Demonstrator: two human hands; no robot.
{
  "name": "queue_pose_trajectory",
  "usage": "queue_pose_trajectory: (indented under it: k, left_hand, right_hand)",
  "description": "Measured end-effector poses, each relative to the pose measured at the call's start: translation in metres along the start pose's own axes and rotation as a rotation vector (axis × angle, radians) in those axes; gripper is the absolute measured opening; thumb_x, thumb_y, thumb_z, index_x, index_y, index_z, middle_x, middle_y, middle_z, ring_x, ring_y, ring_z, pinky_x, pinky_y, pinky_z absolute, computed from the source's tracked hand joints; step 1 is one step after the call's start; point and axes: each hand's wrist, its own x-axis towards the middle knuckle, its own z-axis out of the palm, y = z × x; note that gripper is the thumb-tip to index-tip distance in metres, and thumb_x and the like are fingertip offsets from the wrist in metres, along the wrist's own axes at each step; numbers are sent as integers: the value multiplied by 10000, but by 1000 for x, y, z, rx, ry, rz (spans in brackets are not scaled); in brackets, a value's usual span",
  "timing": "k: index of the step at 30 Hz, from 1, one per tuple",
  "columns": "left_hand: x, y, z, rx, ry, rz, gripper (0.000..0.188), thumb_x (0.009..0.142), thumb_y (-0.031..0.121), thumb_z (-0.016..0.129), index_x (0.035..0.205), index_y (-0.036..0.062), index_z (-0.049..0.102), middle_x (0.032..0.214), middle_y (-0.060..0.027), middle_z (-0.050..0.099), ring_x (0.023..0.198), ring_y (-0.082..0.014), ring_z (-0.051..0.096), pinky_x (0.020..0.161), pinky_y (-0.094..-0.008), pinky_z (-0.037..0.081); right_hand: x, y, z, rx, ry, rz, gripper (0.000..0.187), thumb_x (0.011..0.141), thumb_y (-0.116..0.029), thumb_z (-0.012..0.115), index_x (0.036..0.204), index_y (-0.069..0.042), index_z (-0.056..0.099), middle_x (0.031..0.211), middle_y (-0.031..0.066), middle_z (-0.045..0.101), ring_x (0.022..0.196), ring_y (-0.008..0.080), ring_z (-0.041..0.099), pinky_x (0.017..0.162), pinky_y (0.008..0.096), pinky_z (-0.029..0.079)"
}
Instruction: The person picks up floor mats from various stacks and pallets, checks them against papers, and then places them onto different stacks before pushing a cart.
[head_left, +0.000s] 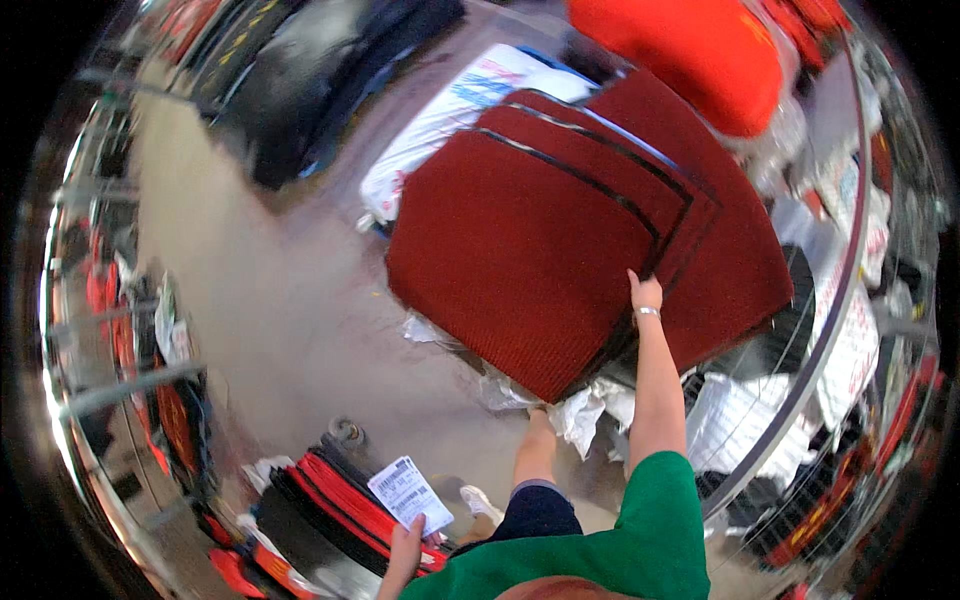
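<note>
Dark red ribbed mats (520, 260) with black edging lie fanned over one another in front of me. My right hand (646, 294), at the end of an outstretched arm, grips the black-edged right side of the top mat, thumb on its upper face. Its other fingers are hidden beneath the edge. Low in the view, my left hand (404, 548) pinches white printed label sheets (410, 495) by their lower edge. These sheets are over a stack of red and black mats (335, 500).
A white printed sack (440, 125) lies under the mats' far left side. Red bundles (690, 55) sit at the far right, beside a curved grey metal rail (835, 310). Black sheets (310, 80) are piled at far left. A small round roll (346, 431) lies on the floor.
</note>
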Motion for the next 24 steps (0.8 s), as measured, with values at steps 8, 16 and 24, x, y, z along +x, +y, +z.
queue_pose_trajectory:
  k: [8, 16, 24]
  left_hand:
    - [-27, -38, -50, -194, 170, 84, 312, 868, 244, 390, 746, -7, 530, 560, -64, 543, 435, -115, 473, 418, -228, 378]
    - [2, -145, -85, -607, 472, 150, 253, 873, 232, 375, 860, 0, 477, 566, -59, 526, 445, -106, 479, 397, -226, 379]
    - [131, -292, -4, -1311, 878, -268, 294, 840, 273, 446, 765, 6, 542, 556, -75, 529, 416, -140, 498, 362, -256, 401]
  right_hand:
    - [-202, -100, -6, 885, -327, 181, 592, 734, -214, 629, 1189, 22, 332, 1179, 79, 416, 1006, 218, 422, 873, 331, 329]
    - [-289, -260, -75, 522, -192, -632, 374, 734, -179, 637, 952, 77, 473, 942, 111, 524, 812, 188, 471, 710, 315, 380]
    - [-311, -561, -91, 120, 426, -1681, 695, 719, -522, 533, 462, 120, 465, 469, 200, 501, 382, 301, 441, 408, 419, 344]
